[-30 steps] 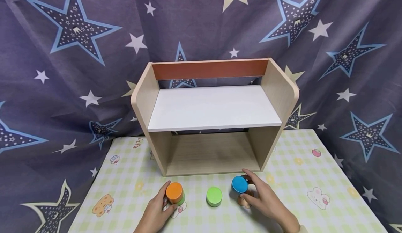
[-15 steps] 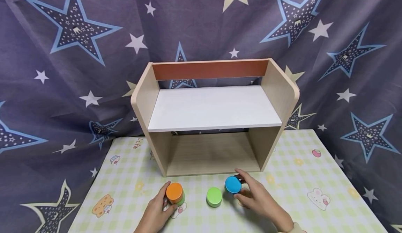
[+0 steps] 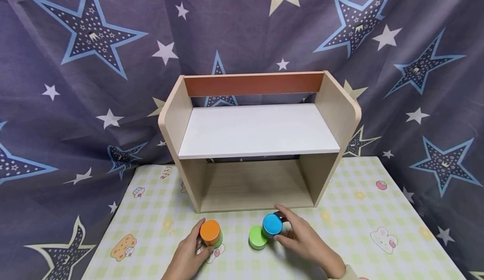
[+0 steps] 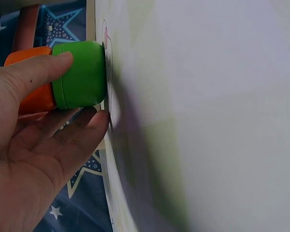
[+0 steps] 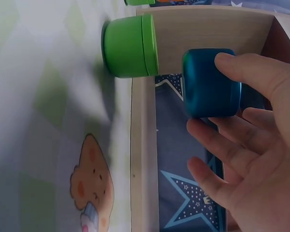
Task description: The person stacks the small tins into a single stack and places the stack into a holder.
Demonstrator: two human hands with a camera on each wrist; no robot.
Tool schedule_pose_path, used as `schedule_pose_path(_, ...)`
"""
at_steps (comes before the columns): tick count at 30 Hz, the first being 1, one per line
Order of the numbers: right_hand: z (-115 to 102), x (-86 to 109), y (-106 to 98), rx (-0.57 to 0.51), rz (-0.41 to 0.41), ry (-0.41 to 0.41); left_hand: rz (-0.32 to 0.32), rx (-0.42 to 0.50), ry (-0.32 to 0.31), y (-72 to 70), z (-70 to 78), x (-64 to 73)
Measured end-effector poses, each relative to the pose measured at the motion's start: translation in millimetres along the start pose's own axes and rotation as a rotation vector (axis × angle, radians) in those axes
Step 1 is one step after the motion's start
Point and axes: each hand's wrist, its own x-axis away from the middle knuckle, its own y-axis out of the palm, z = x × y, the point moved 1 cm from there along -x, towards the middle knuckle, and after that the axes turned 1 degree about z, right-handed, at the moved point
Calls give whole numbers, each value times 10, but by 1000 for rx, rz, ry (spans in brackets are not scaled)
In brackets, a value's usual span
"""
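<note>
Two stacked small round lidded jars stand on the tablecloth at the front left, an orange jar [image 3: 210, 231] on top of a green jar [image 4: 79, 75]. My left hand [image 3: 188, 251] holds this stack, its thumb across both in the left wrist view. A second green jar [image 3: 258, 238] stands alone between my hands. My right hand [image 3: 302, 238] grips a blue jar [image 5: 210, 82] between thumb and fingers. The right wrist view shows the blue jar lifted off the table, farther from the cloth than the lone green jar and apart from it.
Behind the jars stands a wooden shelf unit [image 3: 190, 183] with a white upper board [image 3: 257, 129] and a brown back rail [image 3: 254, 85]. A checked tablecloth [image 3: 363, 225] covers the table. A dark star-patterned curtain [image 3: 242, 28] hangs behind.
My right hand has moved left with the blue jar, from right of the lone green jar to overlapping its right edge in the head view. The left hand and its stack have stayed still.
</note>
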Motion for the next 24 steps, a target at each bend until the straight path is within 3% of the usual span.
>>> schedule_pose_path(14, -75, -106, 139, 38, -23, -93, 4, 2, 13, 16, -24, 6)
schedule_pose_path(24, -135, -183, 175, 43, -40, -90, 8, 1, 5, 14, -27, -14)
